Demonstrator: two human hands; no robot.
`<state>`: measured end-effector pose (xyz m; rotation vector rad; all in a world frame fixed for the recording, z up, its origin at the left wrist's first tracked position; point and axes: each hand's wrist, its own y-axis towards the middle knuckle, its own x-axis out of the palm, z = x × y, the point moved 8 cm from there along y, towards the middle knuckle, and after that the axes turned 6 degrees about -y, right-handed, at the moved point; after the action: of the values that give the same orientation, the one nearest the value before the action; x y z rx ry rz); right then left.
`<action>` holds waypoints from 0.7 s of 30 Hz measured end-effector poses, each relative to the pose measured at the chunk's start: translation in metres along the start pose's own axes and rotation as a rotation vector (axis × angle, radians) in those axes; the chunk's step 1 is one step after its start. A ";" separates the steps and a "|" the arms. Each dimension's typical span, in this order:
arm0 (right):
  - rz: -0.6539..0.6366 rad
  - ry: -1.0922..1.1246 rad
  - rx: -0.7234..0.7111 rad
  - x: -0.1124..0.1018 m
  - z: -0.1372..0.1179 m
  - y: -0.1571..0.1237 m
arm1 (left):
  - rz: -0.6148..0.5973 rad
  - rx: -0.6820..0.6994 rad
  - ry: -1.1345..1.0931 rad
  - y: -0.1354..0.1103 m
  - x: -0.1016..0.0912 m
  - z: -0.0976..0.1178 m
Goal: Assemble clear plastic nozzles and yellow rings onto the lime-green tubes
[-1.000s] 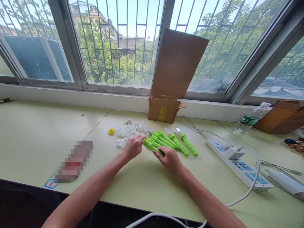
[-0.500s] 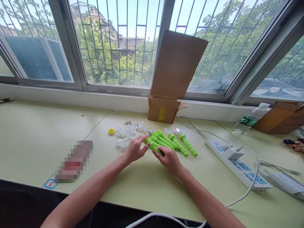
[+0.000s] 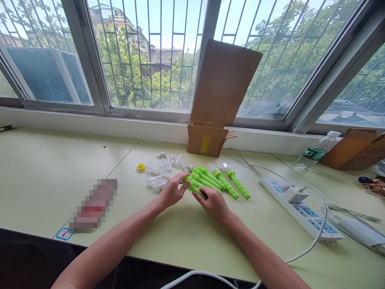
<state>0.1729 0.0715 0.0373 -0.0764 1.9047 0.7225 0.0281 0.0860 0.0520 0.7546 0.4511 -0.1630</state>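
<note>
My right hand [image 3: 214, 202] grips the ribbed shaft of a bright green plastic handle [image 3: 194, 186] that lies low over the table. My left hand [image 3: 172, 190] touches the handle's top end with its fingertips pinched round it. Beside it lies a row of several similar green handles [image 3: 224, 182], some with clear caps. Left of them are scattered small clear plastic vials [image 3: 158, 168] and a yellow ring [image 3: 140, 167].
A small open cardboard box [image 3: 206, 138] stands behind the parts by the window sill. A white power strip [image 3: 300, 208] with cables lies to the right, a water bottle [image 3: 317, 151] and another box [image 3: 351, 149] beyond. A blurred flat object [image 3: 94, 204] lies at left.
The left fingers opened briefly, then came back onto the handle's top end. The handle has dropped slightly toward the other green handles. The right hand kept its grip.
</note>
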 end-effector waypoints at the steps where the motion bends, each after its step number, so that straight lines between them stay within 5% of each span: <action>1: -0.002 0.009 0.003 0.000 0.000 0.000 | -0.003 0.005 -0.017 0.000 0.000 0.001; 8: -0.020 0.108 0.036 0.003 0.000 -0.003 | -0.018 -0.024 -0.149 0.001 0.000 0.006; 21: -0.163 0.658 0.122 0.013 -0.012 -0.003 | -0.107 -0.253 -0.473 -0.001 0.016 -0.004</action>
<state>0.1586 0.0664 0.0284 -0.4322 2.5251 0.4990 0.0403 0.0884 0.0412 0.4232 0.0578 -0.3683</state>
